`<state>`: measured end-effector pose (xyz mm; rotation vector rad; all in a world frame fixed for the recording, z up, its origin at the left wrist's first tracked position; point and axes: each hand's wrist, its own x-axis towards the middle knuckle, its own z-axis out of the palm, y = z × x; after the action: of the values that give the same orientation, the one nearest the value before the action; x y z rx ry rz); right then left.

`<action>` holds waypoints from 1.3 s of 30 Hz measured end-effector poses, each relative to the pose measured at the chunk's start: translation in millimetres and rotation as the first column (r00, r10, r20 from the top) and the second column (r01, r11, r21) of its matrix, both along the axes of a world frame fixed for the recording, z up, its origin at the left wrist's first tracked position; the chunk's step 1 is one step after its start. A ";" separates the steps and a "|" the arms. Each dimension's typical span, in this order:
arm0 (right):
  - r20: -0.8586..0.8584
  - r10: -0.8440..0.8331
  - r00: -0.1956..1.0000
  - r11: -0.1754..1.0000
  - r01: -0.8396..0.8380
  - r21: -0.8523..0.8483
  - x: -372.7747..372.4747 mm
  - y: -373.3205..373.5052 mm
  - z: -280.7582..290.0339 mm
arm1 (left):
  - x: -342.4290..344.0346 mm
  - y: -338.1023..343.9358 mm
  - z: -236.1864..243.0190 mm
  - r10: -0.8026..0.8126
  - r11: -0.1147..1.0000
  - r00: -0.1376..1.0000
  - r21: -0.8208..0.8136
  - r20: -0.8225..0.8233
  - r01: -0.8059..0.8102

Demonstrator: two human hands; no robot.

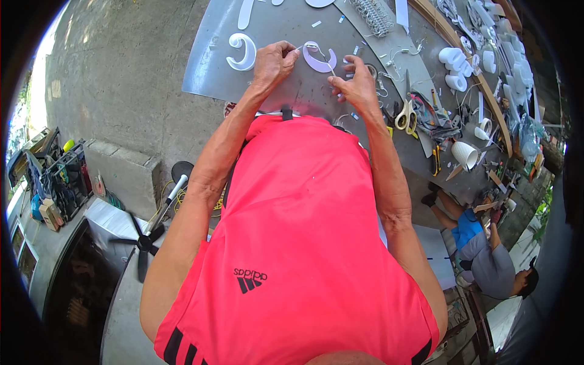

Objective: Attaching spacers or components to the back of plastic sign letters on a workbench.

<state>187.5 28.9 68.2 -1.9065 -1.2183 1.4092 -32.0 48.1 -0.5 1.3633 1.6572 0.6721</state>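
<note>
A thin white wire with small light modules (311, 46) stretches between my hands. My left hand (274, 64) pinches one end between thumb and fingertips. My right hand (358, 85) has its thumb and a finger at the other end, with the index finger raised apart. Beneath the wire lies a curved white piece (317, 64), shaped like an open crescent, on the grey metal tabletop (213, 73). Just left of my left hand stands a white three-shaped letter form (244, 52) with raised walls.
Scissors (406, 115), a yellow cutter knife (435, 159), a white cup-shaped piece (465, 156) and a wire coil (372, 17) lie to the right. White offcuts (517, 67) pile beyond a wooden strip (486, 97). Another person (486, 255) works at lower right. A black fan (144, 243) stands lower left.
</note>
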 end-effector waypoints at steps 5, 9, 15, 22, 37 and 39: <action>0.420 0.459 0.783 0.870 -0.492 -0.035 37.0 38.5 6.2 | -1.5 1.6 5.9 -0.082 0.996 0.989 0.023 -0.126 0.085; 0.813 0.281 0.510 0.662 -0.716 0.220 50.9 78.8 -12.5 | -3.6 11.4 19.5 -0.091 0.982 0.996 -0.166 -0.005 0.089; 0.554 0.093 0.828 0.683 -0.458 0.569 18.6 53.2 -23.4 | -13.5 2.9 20.1 0.064 0.926 0.912 -0.364 0.404 0.097; -0.351 0.071 0.934 0.995 -0.089 -0.035 -12.3 8.9 -36.9 | -8.0 -10.3 31.5 0.100 0.913 0.838 -0.385 0.536 0.138; -0.238 0.085 0.967 0.986 -0.116 -0.116 -36.4 14.7 -34.7 | 19.5 -25.0 29.8 -0.111 0.975 0.977 0.168 -0.182 0.142; -0.276 0.071 0.959 0.987 -0.108 -0.121 -35.8 15.0 -36.6 | 20.8 -24.2 33.9 -0.107 0.971 0.962 0.181 -0.251 0.156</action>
<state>151.7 43.9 31.6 -1.6893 -1.1129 1.7750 -11.2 23.9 33.4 1.7418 1.7010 0.6279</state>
